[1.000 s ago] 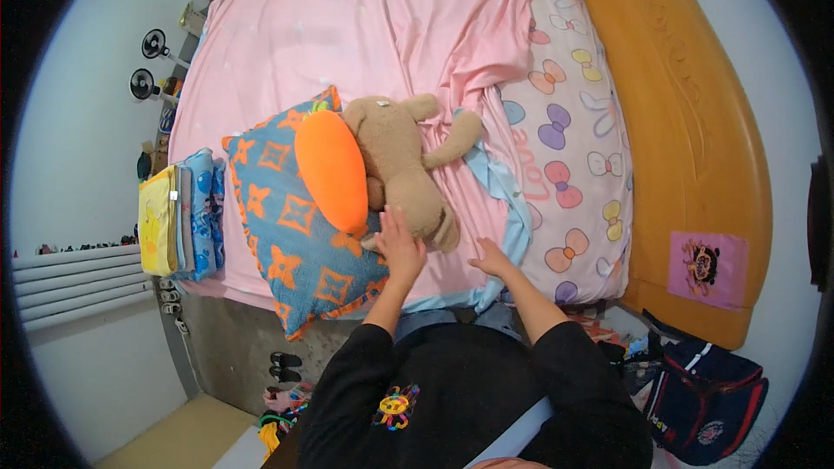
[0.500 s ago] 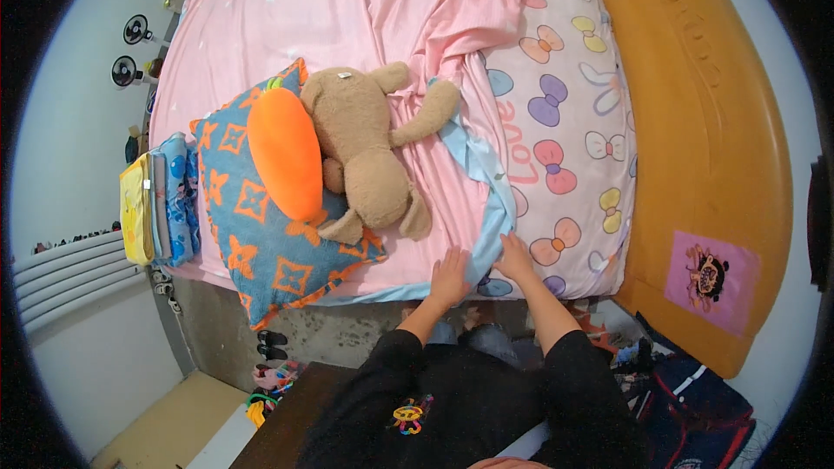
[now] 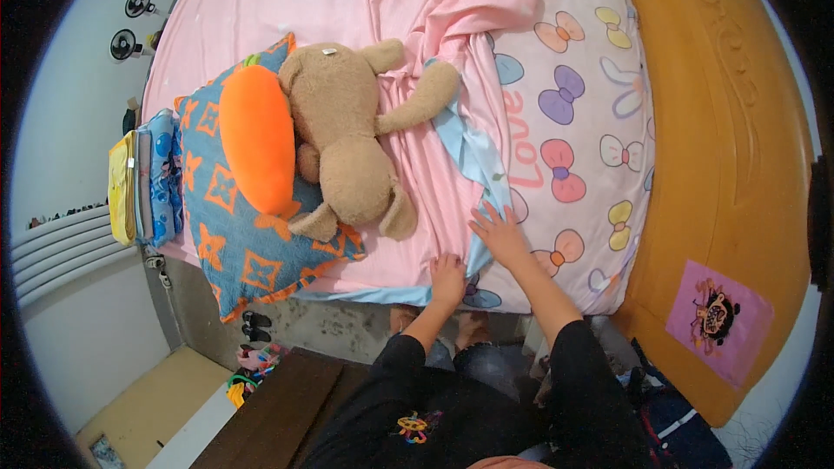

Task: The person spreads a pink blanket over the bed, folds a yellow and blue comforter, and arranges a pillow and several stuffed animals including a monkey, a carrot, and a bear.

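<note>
A pink blanket (image 3: 326,13) with a pale blue underside (image 3: 473,156) covers most of the bed, its right edge turned back. My left hand (image 3: 448,280), fingers curled, grips the pink cloth near the bed's front edge. Just to its right, my right hand (image 3: 500,236) rests with spread fingers on the blue turned-back strip. Left of both hands lie a brown plush animal (image 3: 352,135), an orange carrot-shaped plush (image 3: 256,139) and a blue-and-orange cushion (image 3: 261,269). Beneath the blanket's edge shows a bow-patterned sheet (image 3: 582,52).
A wooden headboard (image 3: 712,148) with a pink picture sheet (image 3: 719,321) bounds the right side. Folded blankets (image 3: 143,178) are stacked at the bed's left corner. A dark wooden surface (image 3: 278,408) stands at the lower left, near black slippers (image 3: 256,326) on the floor.
My right hand has moved up and forward along the blue edge, fingers spreading. My left hand has gone from lying flat to curling on the blanket. The whole view has shifted slightly.
</note>
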A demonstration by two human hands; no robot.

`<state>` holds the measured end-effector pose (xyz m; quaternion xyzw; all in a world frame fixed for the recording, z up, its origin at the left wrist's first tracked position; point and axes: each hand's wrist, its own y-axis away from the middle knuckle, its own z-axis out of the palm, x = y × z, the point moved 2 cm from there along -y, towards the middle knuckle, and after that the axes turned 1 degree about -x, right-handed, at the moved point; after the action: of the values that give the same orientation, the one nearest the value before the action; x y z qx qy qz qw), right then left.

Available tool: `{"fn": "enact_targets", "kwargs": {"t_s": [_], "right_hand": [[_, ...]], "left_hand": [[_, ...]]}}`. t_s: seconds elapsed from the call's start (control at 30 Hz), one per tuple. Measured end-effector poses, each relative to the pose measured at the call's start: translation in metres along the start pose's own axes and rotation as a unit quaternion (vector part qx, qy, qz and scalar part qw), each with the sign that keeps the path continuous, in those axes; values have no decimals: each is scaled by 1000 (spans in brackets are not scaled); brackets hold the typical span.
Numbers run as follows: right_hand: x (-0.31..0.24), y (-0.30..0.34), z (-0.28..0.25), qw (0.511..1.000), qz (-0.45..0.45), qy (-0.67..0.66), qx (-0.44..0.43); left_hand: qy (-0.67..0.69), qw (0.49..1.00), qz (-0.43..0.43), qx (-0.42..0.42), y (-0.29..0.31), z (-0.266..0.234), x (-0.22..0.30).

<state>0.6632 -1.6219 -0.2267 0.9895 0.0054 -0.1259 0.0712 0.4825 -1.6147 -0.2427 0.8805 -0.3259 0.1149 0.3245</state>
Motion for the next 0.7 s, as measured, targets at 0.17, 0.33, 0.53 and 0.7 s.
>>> {"fn": "enact_targets", "kwargs": {"t_s": [0.17, 0.33, 0.53, 0.7], "right_hand": [[8, -8, -16, 995, -76, -42, -51], [25, 34, -3, 983, -91, -12, -159], [11, 97, 22, 977, -59, -94, -184], [-20, 138, 39, 969, -23, -108, -219]], "left_hand": [[50, 982, 182, 8, 6, 20, 13], [90, 973, 174, -122, 7, 23, 36], [84, 939, 198, -269, 36, 52, 41], [57, 930, 198, -304, 70, 67, 44]]}}
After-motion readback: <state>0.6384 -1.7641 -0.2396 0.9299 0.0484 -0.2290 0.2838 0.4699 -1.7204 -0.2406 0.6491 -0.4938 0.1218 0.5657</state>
